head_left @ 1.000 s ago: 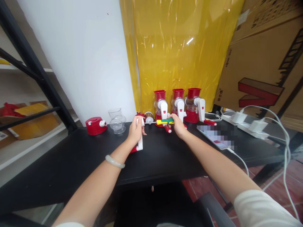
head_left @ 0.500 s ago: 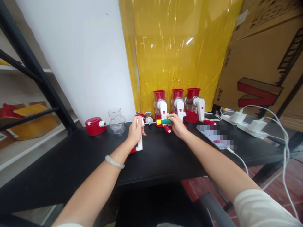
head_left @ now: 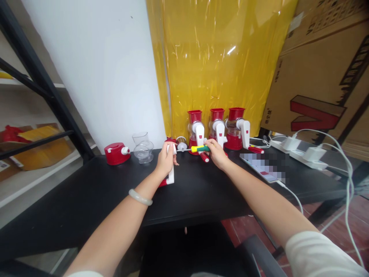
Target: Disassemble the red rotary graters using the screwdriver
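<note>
White plastic crank with red grip (head_left: 171, 176), pinched in the left hand (head_left: 164, 160), wants firm bracing; the right hand (head_left: 216, 154), clasping the green-and-yellow-handled screwdriver (head_left: 197, 148), should press squarely.

L hand (head_left: 165, 159) gripping wht crank (head_left: 171, 173), R hand (head_left: 216, 154) w/ grn-yel screwdriver (head_left: 200, 148)

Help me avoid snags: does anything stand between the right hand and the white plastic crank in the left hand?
Only the green-and-yellow screwdriver that the right hand holds, metal shaft toward the crank; nothing else visible.
</note>
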Demonstrator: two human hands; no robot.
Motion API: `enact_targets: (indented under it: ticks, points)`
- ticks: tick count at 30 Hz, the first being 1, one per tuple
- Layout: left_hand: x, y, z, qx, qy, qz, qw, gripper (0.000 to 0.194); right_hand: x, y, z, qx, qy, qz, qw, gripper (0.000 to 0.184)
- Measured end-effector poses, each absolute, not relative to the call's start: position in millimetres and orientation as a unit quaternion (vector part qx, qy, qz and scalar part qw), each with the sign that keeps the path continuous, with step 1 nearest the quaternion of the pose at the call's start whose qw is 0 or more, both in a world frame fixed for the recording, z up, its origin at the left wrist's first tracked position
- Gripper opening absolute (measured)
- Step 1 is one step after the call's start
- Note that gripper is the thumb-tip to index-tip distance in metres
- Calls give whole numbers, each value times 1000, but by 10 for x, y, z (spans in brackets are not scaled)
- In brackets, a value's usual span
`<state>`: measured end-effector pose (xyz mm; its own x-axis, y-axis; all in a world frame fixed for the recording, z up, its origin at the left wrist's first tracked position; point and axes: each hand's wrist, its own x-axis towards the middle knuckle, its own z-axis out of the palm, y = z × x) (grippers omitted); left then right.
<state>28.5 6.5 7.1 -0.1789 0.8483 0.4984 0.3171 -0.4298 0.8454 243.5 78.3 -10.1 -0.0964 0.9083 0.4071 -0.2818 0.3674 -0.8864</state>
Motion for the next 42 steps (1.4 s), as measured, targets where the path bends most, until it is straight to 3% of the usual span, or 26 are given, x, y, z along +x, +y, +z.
enact_targets:
  ticks: [6,14,26,32,42]
  points:
    - [316,34,83,599,501,581,230,35,2450,819,-105,-272,-531,503,625,38]
    - [292,60,61,592,504,582,237,36,2480,733,-74,-320,-594,446,588,59]
    - [306,62,64,595,506,580,231,34,2453,845,-140,-262,-538,518,612,42]
    - [285,91,39,593,499,587,234,35,2483,788,-110,-318,-581,455,595,58]
    - [295,76,46,592,504,582,237,34,2438,823,-118,-280,-525,523,610,40]
